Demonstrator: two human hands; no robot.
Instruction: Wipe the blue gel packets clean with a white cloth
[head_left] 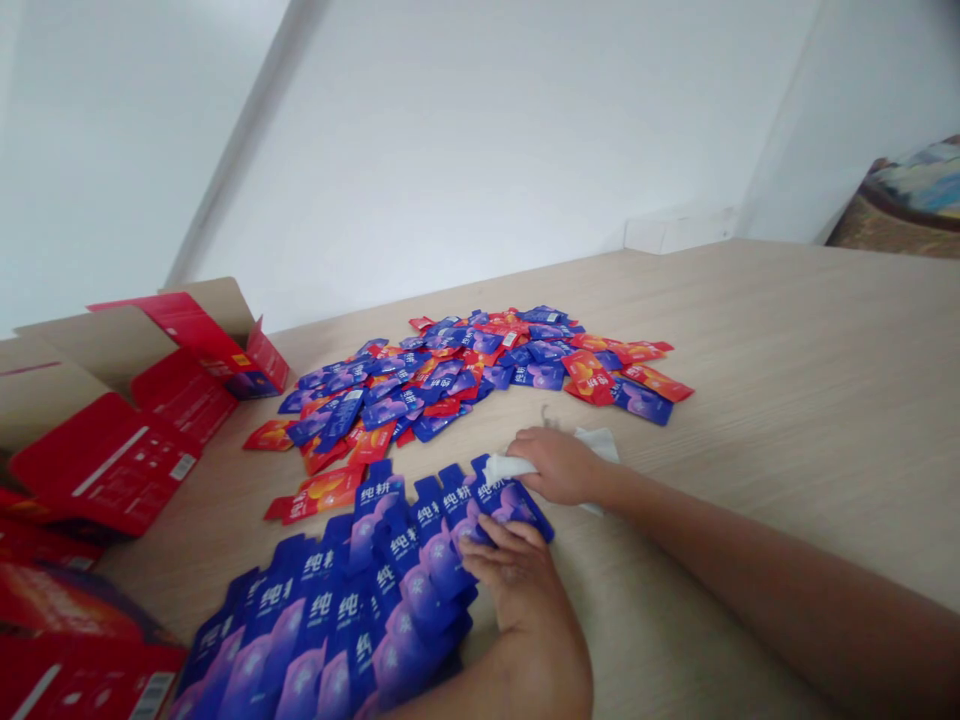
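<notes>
Right grip (pixel 553 466) clutches crumpled white cloth (pixel 602 446); left grip (pixel 514 565) (splayed) touches smooth blue pouches (pixel 375 600).

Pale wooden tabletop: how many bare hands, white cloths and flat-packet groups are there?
Bare hands: 2 (left hand, right hand)
White cloth, seemingly one piece: 1
Flat-packet groups: 2 (scattered red-and-purple pile, overlapping purple rows)
Total: 5

Dark blue pouches (pixel 364 600) printed with rounded lilac shapes and white Chinese lettering lie face up in tight, overlapping rows at lower centre-left, lettered ends pointing away. A crumpled white cloth or tissue (pixel 602 445) reaches the rightmost pouch's lettered end.
</notes>
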